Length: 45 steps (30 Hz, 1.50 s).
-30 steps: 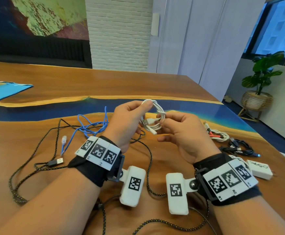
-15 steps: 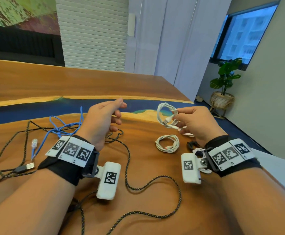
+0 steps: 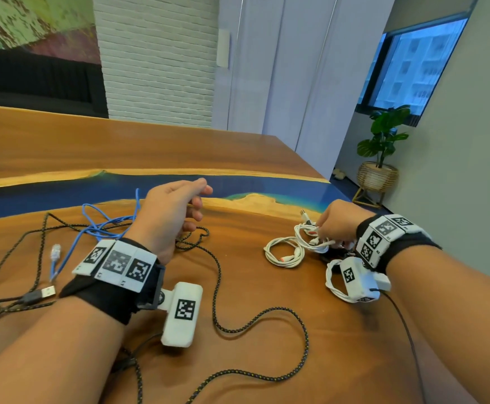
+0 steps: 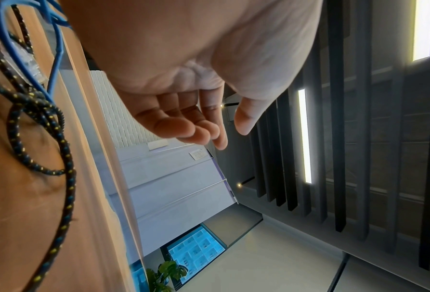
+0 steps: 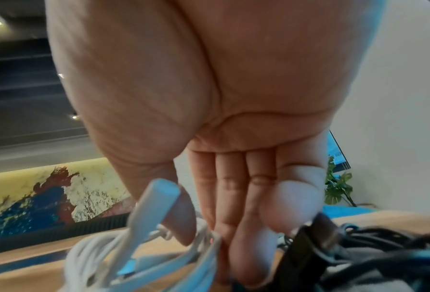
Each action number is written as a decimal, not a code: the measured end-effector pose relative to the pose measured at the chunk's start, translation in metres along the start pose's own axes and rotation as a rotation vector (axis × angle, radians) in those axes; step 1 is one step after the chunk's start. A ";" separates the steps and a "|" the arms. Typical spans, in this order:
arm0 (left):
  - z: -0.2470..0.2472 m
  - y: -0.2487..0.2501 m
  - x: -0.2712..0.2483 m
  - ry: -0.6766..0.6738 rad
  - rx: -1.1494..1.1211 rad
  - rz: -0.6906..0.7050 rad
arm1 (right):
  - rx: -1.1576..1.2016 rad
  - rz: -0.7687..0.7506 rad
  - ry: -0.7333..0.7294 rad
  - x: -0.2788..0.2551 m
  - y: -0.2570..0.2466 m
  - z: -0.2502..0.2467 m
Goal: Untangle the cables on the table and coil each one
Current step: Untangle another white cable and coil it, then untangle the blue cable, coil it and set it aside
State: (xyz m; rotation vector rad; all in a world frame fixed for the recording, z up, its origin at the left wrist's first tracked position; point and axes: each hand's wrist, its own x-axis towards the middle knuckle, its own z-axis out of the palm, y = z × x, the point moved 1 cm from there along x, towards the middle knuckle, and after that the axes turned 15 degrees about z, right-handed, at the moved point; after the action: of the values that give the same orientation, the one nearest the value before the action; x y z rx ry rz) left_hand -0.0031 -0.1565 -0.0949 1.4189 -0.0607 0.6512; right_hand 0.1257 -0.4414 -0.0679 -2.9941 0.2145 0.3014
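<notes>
Toward the left edge of the table [image 3: 156, 147] the blue cable [image 3: 101, 225] and the black braided cable [image 3: 217, 290] are seen uncoiled and crossing; the braided one runs on as a long loose line toward the near edge. The left hand [image 3: 171, 217] is held just above this tangle, fingers [image 4: 183, 126] loosely curled, nothing in them; the crossing lies directly under and left of them. Near the right edge a white coil [image 3: 284, 253] lies flat. Just right of it, touching or overlapping, a second white coil [image 3: 311, 237] is pinched by the right hand [image 3: 337, 223], thumb against fingers [image 5: 236, 197], and is low at the table; contact cannot be told. Judgement: this coil is being set down beside the finished ones; the left hand is nearer the remaining tangle.
</notes>
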 end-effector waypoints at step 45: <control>-0.056 0.040 0.020 0.182 -0.036 0.185 | 1.345 -0.667 -0.450 -0.107 -0.167 -0.005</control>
State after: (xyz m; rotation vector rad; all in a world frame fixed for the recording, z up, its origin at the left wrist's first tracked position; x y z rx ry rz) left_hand -0.0231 -0.0971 -0.0613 1.3230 -0.0602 0.9260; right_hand 0.0483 -0.2645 -0.0227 -1.4876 -0.4466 0.4688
